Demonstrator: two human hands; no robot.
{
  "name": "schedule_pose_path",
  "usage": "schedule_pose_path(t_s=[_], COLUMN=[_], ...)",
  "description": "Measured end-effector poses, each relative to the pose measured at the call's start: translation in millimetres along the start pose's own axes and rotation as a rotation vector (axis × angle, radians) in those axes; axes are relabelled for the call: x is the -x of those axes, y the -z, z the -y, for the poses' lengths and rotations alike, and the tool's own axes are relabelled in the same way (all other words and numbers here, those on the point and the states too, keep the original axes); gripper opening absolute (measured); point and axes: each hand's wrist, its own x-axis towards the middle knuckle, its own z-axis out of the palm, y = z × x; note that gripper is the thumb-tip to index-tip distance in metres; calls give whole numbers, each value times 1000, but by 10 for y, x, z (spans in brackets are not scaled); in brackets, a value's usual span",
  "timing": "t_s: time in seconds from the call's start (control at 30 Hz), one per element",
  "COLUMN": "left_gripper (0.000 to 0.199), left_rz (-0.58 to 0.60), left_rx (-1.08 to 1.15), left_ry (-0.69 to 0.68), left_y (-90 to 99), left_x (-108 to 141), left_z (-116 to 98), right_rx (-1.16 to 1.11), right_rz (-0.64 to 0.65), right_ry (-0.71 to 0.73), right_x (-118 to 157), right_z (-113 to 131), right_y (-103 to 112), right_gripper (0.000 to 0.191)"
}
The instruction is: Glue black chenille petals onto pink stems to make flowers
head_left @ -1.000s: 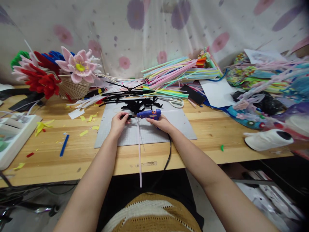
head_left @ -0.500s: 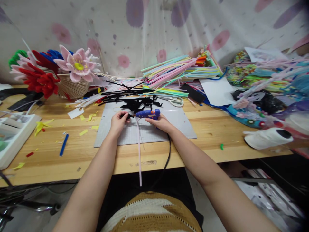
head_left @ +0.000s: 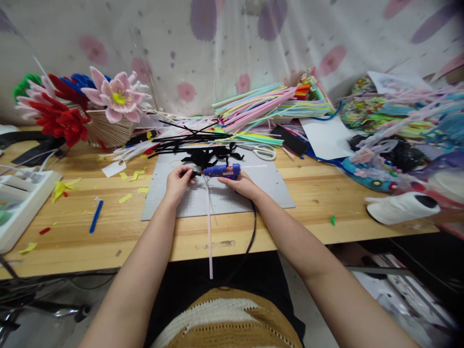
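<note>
My left hand pinches a small black fuzzy piece over the grey cutting mat. The blue glue gun lies in the grip of my right hand, its nozzle pointing left at the black piece. Just behind the hands, black fuzzy petals rest on the mat. A pale pink stick runs from below the nozzle out past the table's front edge. The gun's black cord hangs down from my right hand.
Scissors lie at the mat's back edge, near black stems. Coloured pipe cleaners are piled behind. Fuzzy flowers stand at back left, a white organiser at left, a white bottle-like object at right.
</note>
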Motion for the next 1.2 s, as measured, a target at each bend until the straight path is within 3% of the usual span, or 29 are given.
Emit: schedule_pose_path(t_s=[1.2], left_gripper=[15], left_rz=[-41], left_rx=[118], left_ry=[65], left_y=[21], left_x=[-51], left_z=[23], right_rx=[37], right_rz=[38], right_ry=[108], right_x=[-83], right_z=[-14], right_y=[-19], right_gripper=[42])
